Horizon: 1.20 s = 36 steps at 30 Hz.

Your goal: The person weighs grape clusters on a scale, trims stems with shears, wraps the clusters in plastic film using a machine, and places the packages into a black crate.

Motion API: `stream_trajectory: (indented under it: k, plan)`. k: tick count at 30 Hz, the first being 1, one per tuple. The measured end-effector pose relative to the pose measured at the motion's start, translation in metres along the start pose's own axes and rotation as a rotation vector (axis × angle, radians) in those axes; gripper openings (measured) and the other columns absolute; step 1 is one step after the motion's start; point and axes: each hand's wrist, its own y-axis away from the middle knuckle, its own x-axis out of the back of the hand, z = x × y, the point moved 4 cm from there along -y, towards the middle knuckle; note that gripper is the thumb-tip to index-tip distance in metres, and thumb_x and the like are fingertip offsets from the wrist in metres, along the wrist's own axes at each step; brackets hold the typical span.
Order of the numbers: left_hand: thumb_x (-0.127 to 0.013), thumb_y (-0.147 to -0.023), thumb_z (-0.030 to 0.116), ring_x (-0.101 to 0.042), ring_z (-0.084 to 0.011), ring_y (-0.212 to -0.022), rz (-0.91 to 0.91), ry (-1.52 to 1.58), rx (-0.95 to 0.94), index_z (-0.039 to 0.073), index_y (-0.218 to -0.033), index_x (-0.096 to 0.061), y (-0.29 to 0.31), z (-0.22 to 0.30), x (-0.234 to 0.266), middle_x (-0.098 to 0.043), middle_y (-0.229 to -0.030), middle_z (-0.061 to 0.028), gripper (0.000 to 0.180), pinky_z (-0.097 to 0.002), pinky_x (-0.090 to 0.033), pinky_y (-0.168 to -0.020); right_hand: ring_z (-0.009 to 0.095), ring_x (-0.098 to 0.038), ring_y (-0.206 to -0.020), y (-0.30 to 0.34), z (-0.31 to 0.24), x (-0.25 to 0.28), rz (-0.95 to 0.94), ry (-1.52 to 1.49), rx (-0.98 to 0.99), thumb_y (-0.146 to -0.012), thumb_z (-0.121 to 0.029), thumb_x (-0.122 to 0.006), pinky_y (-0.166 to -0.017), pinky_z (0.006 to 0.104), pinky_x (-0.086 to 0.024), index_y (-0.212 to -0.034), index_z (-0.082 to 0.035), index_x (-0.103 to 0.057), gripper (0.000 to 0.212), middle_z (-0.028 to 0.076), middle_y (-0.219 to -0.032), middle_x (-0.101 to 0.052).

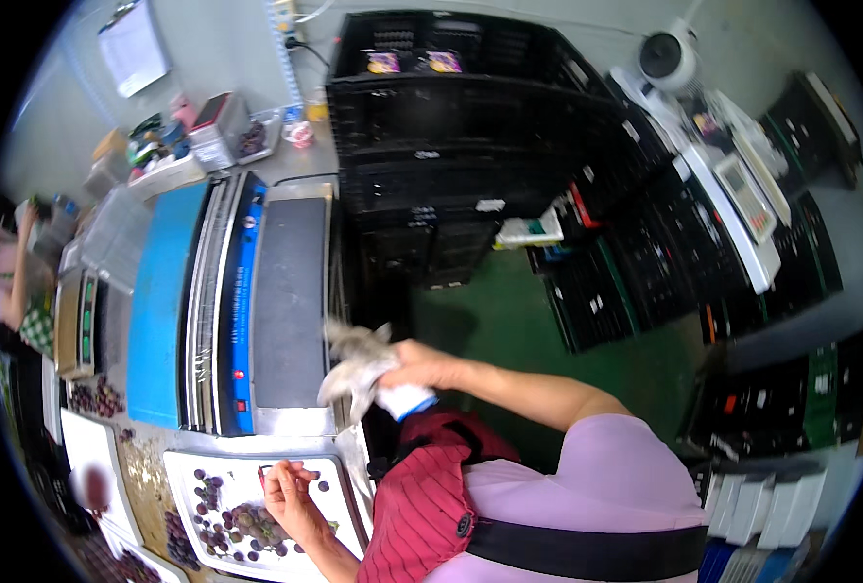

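My right hand (420, 365) is closed on a greyish-white cloth (356, 367), bunched and partly blurred, beside the front edge of a wrapping machine with a dark grey plate (291, 301). A white and blue piece (407, 399) hangs under that hand. My left hand (292, 497) is over a white tray (181, 486), its fingers curled around a small, thin red thing (261, 476) too small to name. Below it in the tray lie loose dark grapes and a bunch of grapes (255, 525).
Stacked black crates (431, 146) stand beyond the machine. A scale (742, 194) sits on crates at the right, with a white fan (667, 58) behind it. More grapes (96, 396) and a white tray (91, 452) are at the left. Another person's arm (21, 262) shows at far left.
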Motion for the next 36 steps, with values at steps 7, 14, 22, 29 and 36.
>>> stream_trajectory:
  k: [7, 14, 22, 29, 36]
  plan:
    - [-0.06, -0.094, 0.02, -0.044, -0.0076, -0.052, -0.116, -0.104, 0.088, 0.008, -0.065, -0.049, 0.018, -0.022, -0.009, -0.051, -0.058, -0.002, 0.033, -0.0212, -0.035, -0.051, 0.018, -0.063, -0.078, 0.133, 0.177, 0.144, 0.815, 0.147, -0.294, -0.069, -0.019, -0.074, -0.069, 0.0324, -0.05, -0.102, 0.004, -0.064, 0.042, 0.011, -0.087, -0.066]
    - [-0.06, -0.094, 0.019, -0.046, -0.0074, -0.051, -0.013, -0.217, 0.144, 0.007, -0.067, -0.051, 0.026, -0.046, -0.02, -0.052, -0.058, -0.0017, 0.031, -0.0201, -0.037, -0.052, 0.028, -0.063, -0.103, 0.192, 0.264, 0.244, 1.048, 0.449, -0.762, -0.07, -0.031, -0.075, -0.087, 0.0353, -0.051, -0.125, -0.009, -0.055, 0.063, 0.013, -0.112, -0.064]
    - [-0.057, -0.095, 0.018, -0.054, -0.0108, -0.056, -0.171, -0.281, 0.323, 0.005, -0.075, -0.056, -0.014, -0.087, -0.124, -0.059, -0.065, -0.0053, 0.024, -0.0229, -0.043, -0.055, 0.035, -0.065, -0.095, 0.208, 0.297, 0.356, 1.294, 0.497, -0.716, -0.076, -0.029, -0.068, -0.082, 0.0424, -0.051, -0.11, -0.015, -0.066, 0.037, 0.018, -0.102, -0.067]
    - [-0.059, -0.095, 0.024, -0.048, -0.0069, -0.048, -0.258, -0.634, 0.39, 0.006, -0.062, -0.056, -0.027, -0.107, -0.218, -0.059, -0.057, -0.0026, 0.037, -0.0224, -0.034, -0.046, 0.039, -0.065, -0.09, 0.192, 0.315, 0.418, 1.301, 0.376, -0.624, -0.073, -0.02, -0.066, -0.079, 0.044, -0.052, -0.104, -0.011, -0.067, 0.033, 0.02, -0.095, -0.068]
    - [-0.06, -0.094, 0.023, -0.054, -0.007, -0.063, -0.253, -0.764, 0.565, -0.002, -0.084, -0.065, 0.002, -0.152, -0.203, -0.064, -0.072, -0.0029, 0.028, -0.0246, -0.041, -0.055, 0.033, -0.067, -0.089, 0.17, 0.301, 0.441, 1.155, 0.287, -0.633, -0.072, -0.012, -0.066, -0.08, 0.041, -0.052, -0.117, -0.008, -0.06, 0.045, 0.019, -0.1, -0.068]
